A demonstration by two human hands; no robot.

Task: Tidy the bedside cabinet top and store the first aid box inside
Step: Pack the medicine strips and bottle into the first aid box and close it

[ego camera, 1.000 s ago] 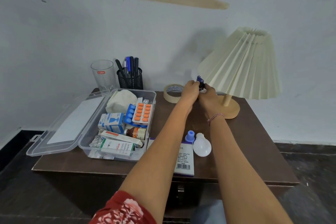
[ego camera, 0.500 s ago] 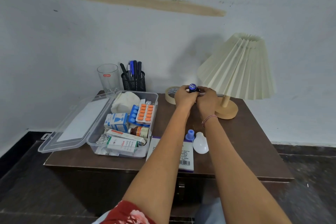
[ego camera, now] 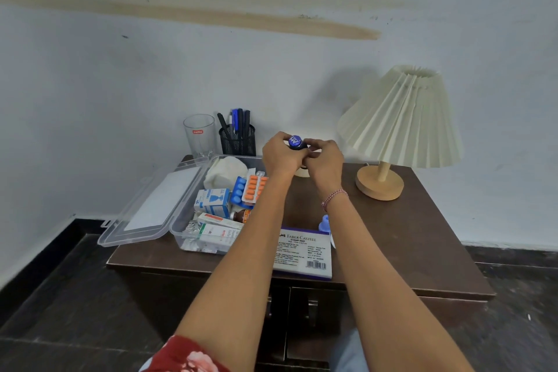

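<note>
Both hands meet above the back middle of the brown cabinet top [ego camera: 422, 238]. My left hand [ego camera: 279, 155] and my right hand [ego camera: 324, 160] grip a small dark bottle with a blue cap [ego camera: 296, 142] between them; most of its body is hidden by the fingers. The clear first aid box [ego camera: 193, 220] stands open on the left, its lid [ego camera: 151, 208] folded out flat, filled with pill strips, small cartons and a white cloth. A Faber-Castell stamp pad box [ego camera: 305, 254] lies at the front between my forearms.
A glass [ego camera: 199, 134] and a mesh pen holder [ego camera: 238, 137] stand at the back left by the wall. A pleated lamp [ego camera: 398, 118] stands back right on a round wooden base. A tape roll shows partly under my hands. Cabinet doors [ego camera: 311, 320] sit below.
My hands have drawn the blue-capped bottle away from the lamp, leftward and a little up. The camera has pulled back and tilted, showing more floor.
</note>
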